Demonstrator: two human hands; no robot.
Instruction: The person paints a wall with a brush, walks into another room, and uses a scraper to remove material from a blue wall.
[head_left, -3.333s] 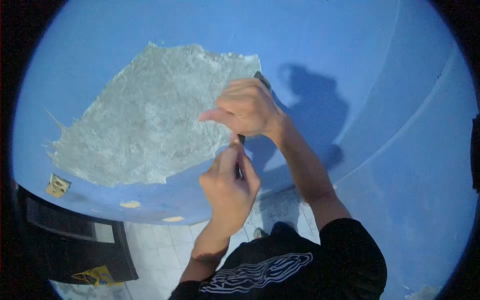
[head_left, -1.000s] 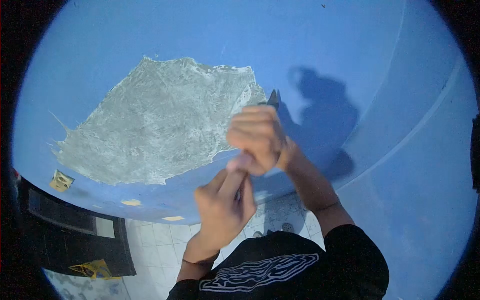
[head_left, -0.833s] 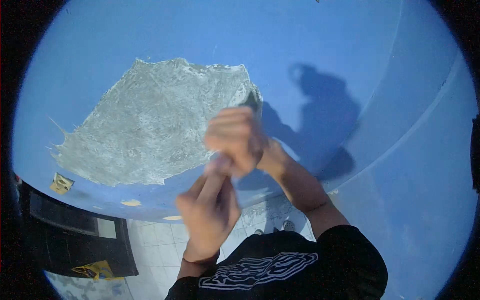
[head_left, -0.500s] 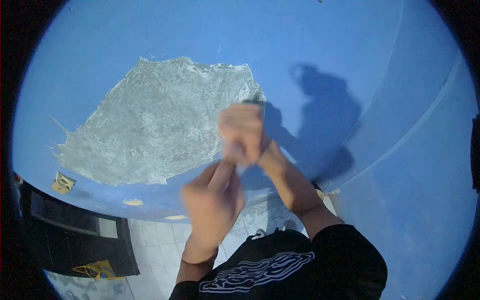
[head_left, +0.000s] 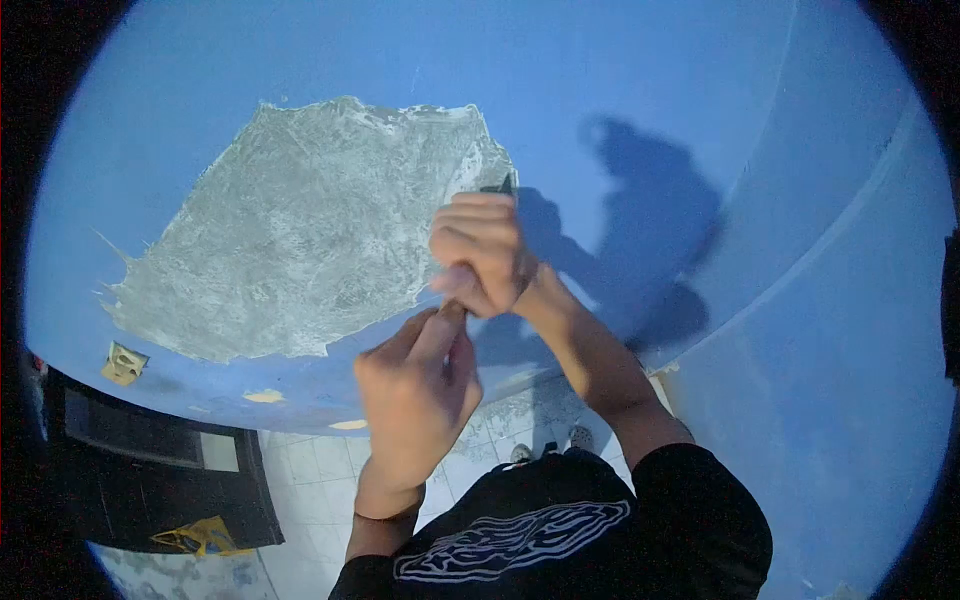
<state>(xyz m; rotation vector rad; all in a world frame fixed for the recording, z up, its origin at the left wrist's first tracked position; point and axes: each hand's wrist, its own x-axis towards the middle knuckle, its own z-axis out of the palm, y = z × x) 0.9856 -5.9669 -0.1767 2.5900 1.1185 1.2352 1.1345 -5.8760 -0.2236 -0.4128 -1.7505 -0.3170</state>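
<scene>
My right hand (head_left: pixel 482 250) is closed in a fist at the right edge of a bare grey patch (head_left: pixel 290 230) on the blue wall (head_left: pixel 700 60). It grips a scraper-like tool (head_left: pixel 507 185), of which only a dark, pointed piece shows above the knuckles; the handle is mostly hidden. Below and to the left, my left hand (head_left: pixel 415 375) is closed too, its fingers meeting the underside of the right fist, apparently around the lower end of the same tool. Ragged, pale paint edges border the patch.
A wall socket (head_left: pixel 125 363) is at the patch's lower left. Dark furniture (head_left: pixel 160 460) with a yellow bag (head_left: pixel 205 537) stands below it. White floor tiles (head_left: pixel 310 470) lie under me. At right, the wall meets another blue wall (head_left: pixel 840 400).
Both closed hands have shifted slightly up and left in the view and look sharper. The wall patch also sits a little higher and further left. The grip looks unchanged.
</scene>
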